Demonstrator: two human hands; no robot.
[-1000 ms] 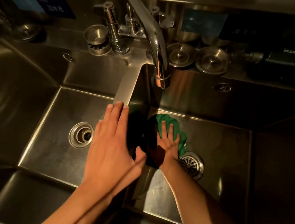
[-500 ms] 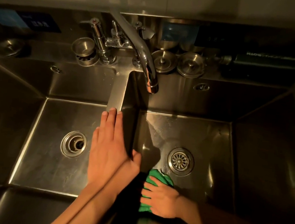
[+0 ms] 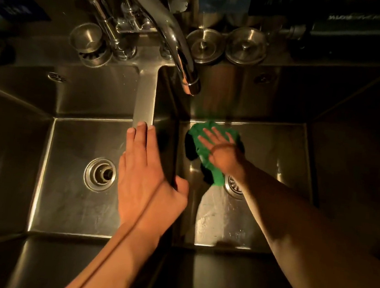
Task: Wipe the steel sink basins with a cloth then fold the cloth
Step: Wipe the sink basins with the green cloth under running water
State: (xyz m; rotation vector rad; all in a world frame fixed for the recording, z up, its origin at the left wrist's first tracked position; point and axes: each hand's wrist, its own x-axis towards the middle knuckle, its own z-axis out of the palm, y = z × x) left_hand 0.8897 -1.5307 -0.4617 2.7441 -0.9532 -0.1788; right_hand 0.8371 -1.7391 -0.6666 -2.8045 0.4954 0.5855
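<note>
Right hand: fingers spread and straight, pressing flat on the cloth; it pins the cloth and does not clutch it.
Left hand: flat and empty, fingers together, resting along the divider, thumb hanging over its right edge.
Cloth place: on the floor of the right basin, just right of the divider, at the far end by the back wall.
Cloth lie: bunched, not folded. Its long axis runs slantwise from the back wall, away from the divider, to the right drain, whose rim it overlaps.
Done: streaks on the near floor suggest a wipe is under way here.
Left: I cannot tell whether the left basin, across the divider, is wiped. Folding is not begun.
</note>
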